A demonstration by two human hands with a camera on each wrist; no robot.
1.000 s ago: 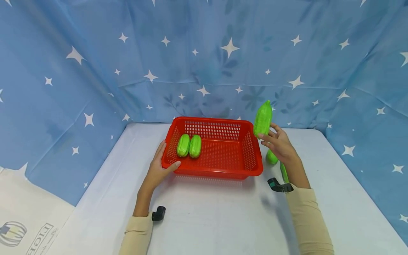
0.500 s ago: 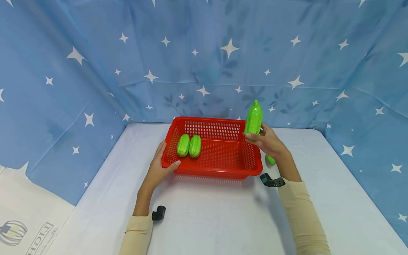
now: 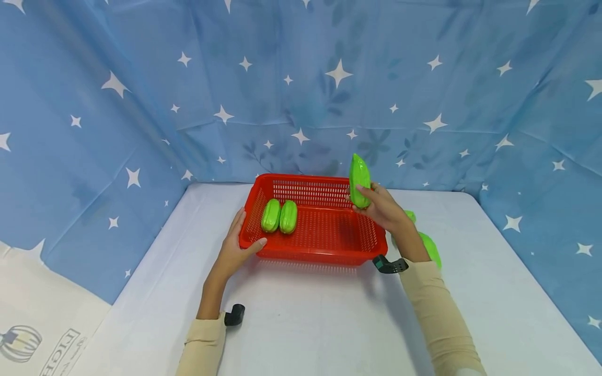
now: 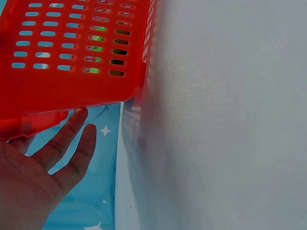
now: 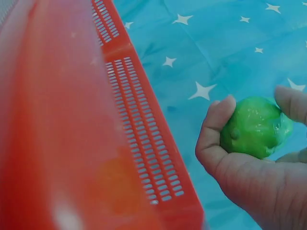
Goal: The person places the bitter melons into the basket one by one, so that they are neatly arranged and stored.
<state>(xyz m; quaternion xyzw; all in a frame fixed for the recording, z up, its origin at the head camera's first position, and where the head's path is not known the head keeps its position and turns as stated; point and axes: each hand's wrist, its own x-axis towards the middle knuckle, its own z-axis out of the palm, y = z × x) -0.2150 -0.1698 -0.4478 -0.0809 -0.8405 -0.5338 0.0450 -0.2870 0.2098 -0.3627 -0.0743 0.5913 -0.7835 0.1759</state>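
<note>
My right hand (image 3: 389, 213) holds a bright green ribbed gourd (image 3: 359, 177) above the right end of a red plastic basket (image 3: 320, 255). The gourd stands nearly upright, its pointed tip up; in the right wrist view my fingers and thumb curl round the gourd (image 5: 254, 128). Two similar green gourds, a left one (image 3: 270, 215) and a right one (image 3: 288, 217), lie side by side in the basket's left part. My left hand (image 3: 232, 255) rests at the basket's front left corner. In the left wrist view its fingers (image 4: 79, 160) are fairly straight, touching the basket rim.
More green produce, one piece (image 3: 430, 248) and a smaller visible bit (image 3: 411, 215), lies right of the basket, partly hidden by my right arm. A white cloth (image 3: 301, 324) covers the table. A blue star-patterned curtain (image 3: 310, 83) hangs behind and at the sides.
My right hand has moved left with the gourd, from beyond the basket's right edge to over its right end. The left hand and the basket have stayed put.
</note>
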